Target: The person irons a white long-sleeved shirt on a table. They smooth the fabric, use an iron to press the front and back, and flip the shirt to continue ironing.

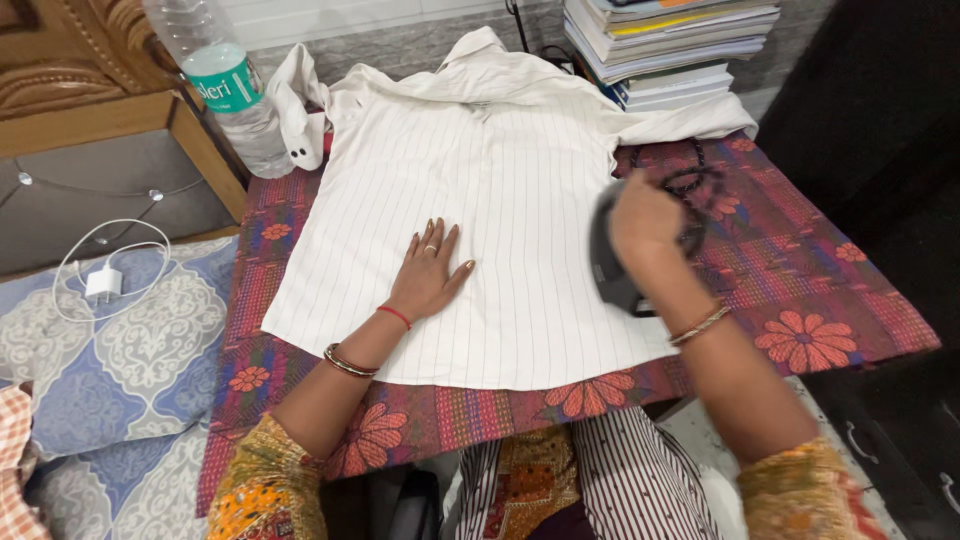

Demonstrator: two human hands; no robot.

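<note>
Two bare hands work over a white pinstriped shirt (500, 210), which I see from the head camera spread flat, back up, on a surface covered by a red floral cloth (800, 270). My left hand (430, 270) lies palm down on the lower middle of the shirt, fingers spread and pressing the fabric, holding nothing; a ring shows on one finger, with a red thread and bangles at the wrist. My right hand (645, 220) hovers over the shirt's right edge, its grip closed around the handle of a dark iron (610, 260), which is tilted and partly hidden by the hand. A dark cord (690, 185) loops on the cloth just beyond the iron. The shirt's collar points away from me, one cuffed sleeve bunched at the upper left, near a clear plastic water bottle (235, 100) with a green label. A stack of books (670, 45) stands at the far right corner, touching the other sleeve. To the left, beside the surface, a white charger with its cable (102, 283) lies on a blue patterned cushion (120, 350). Wooden furniture (90, 90) stands behind the bottle.
</note>
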